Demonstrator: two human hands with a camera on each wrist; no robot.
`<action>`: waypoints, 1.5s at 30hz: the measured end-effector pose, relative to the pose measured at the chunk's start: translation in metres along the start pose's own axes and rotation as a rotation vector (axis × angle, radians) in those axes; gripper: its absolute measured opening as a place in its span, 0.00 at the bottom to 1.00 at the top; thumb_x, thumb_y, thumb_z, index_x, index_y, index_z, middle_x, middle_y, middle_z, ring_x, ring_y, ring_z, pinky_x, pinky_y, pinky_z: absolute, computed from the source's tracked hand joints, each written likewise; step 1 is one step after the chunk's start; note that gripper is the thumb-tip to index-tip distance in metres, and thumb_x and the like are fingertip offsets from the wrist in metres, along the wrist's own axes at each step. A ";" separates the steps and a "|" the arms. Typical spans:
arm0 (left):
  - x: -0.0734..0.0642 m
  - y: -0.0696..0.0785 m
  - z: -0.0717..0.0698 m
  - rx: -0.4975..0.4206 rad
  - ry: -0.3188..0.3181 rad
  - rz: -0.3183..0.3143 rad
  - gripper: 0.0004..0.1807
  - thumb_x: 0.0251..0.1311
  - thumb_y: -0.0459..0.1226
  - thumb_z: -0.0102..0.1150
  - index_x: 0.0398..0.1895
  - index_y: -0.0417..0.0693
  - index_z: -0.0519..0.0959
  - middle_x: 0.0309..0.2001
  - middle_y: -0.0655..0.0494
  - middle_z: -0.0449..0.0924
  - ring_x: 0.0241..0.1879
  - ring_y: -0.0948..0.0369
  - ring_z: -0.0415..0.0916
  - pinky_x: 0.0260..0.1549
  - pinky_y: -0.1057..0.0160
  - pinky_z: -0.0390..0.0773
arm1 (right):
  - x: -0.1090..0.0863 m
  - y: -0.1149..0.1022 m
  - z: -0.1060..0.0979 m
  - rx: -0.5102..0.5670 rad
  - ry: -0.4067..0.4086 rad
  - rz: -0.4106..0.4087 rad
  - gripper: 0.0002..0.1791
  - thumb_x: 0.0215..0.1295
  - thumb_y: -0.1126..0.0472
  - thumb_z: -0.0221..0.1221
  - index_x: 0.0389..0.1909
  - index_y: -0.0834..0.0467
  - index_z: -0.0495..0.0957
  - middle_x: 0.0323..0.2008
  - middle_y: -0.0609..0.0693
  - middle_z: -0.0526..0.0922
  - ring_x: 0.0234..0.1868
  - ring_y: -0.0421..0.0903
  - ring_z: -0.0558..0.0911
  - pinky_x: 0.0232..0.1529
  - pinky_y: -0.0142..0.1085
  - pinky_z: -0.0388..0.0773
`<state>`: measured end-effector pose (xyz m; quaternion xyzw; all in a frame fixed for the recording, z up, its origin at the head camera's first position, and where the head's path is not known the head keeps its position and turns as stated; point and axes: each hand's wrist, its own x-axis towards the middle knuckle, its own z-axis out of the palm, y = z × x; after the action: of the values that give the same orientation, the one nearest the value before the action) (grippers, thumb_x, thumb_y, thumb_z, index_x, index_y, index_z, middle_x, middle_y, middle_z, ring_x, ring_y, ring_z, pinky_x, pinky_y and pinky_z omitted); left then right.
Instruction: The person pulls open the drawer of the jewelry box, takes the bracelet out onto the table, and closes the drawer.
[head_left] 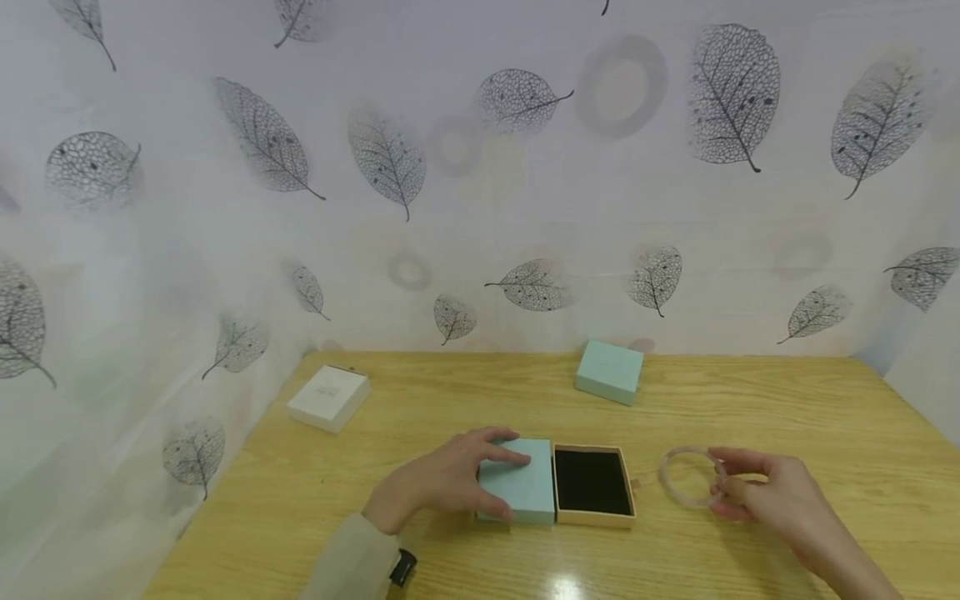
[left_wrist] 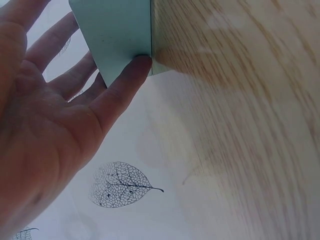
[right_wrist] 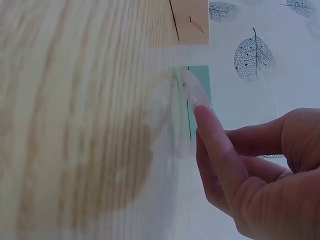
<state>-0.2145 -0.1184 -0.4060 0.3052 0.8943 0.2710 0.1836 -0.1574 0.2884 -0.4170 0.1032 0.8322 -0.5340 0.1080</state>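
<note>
A light blue drawer box sleeve [head_left: 534,483] lies on the table in the head view. Its cream tray [head_left: 632,506], lined in black and with a small tab, sits at the sleeve's right side. My left hand [head_left: 457,475] holds the sleeve from the left, thumb at the near side and fingers over the top and far edge. In the left wrist view the thumb meets the pale blue box wall [left_wrist: 117,40]. Right of the tray, my right hand [head_left: 768,492] pinches a translucent whitish bangle [head_left: 678,500] at its right side. The bangle [right_wrist: 195,89] appears edge-on in the right wrist view.
A second light blue box [head_left: 610,371] stands toward the table's back edge, behind the tray. At the far left lies a white box [head_left: 330,397]. Leaf-patterned sheeting [head_left: 525,208] rises behind the wood-grain table [head_left: 450,383] and along its sides.
</note>
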 end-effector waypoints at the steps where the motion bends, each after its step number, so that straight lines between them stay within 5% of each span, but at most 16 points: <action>1: 0.000 0.000 0.000 -0.001 -0.001 0.001 0.35 0.51 0.53 0.77 0.66 0.69 0.79 0.79 0.61 0.61 0.77 0.48 0.57 0.73 0.38 0.62 | 0.001 0.000 0.000 -0.003 0.002 0.001 0.28 0.75 0.70 0.52 0.72 0.76 0.60 0.58 0.72 0.75 0.40 0.37 0.87 0.43 0.35 0.88; 18: 0.001 0.002 -0.003 -0.010 -0.013 -0.003 0.35 0.52 0.52 0.77 0.67 0.66 0.78 0.79 0.59 0.61 0.78 0.48 0.57 0.74 0.39 0.62 | 0.008 0.007 -0.009 -0.045 0.063 -0.025 0.29 0.75 0.67 0.54 0.71 0.77 0.61 0.50 0.63 0.81 0.34 0.37 0.87 0.39 0.33 0.88; 29: 0.000 0.003 -0.001 -0.013 -0.012 -0.006 0.35 0.52 0.52 0.77 0.66 0.68 0.79 0.79 0.60 0.60 0.78 0.48 0.56 0.73 0.38 0.62 | 0.015 0.012 -0.023 -0.041 0.098 -0.027 0.31 0.75 0.66 0.56 0.70 0.80 0.59 0.38 0.44 0.86 0.33 0.35 0.87 0.39 0.32 0.87; 45: 0.001 -0.001 0.000 0.014 -0.001 0.017 0.36 0.52 0.53 0.77 0.67 0.67 0.78 0.78 0.60 0.61 0.77 0.49 0.59 0.73 0.41 0.65 | 0.027 0.026 -0.052 -0.015 0.098 0.032 0.33 0.75 0.63 0.55 0.71 0.80 0.58 0.38 0.43 0.84 0.33 0.36 0.88 0.40 0.34 0.88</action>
<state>-0.2156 -0.1180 -0.4065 0.3142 0.8934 0.2660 0.1798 -0.1795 0.3482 -0.4265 0.1417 0.8386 -0.5204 0.0761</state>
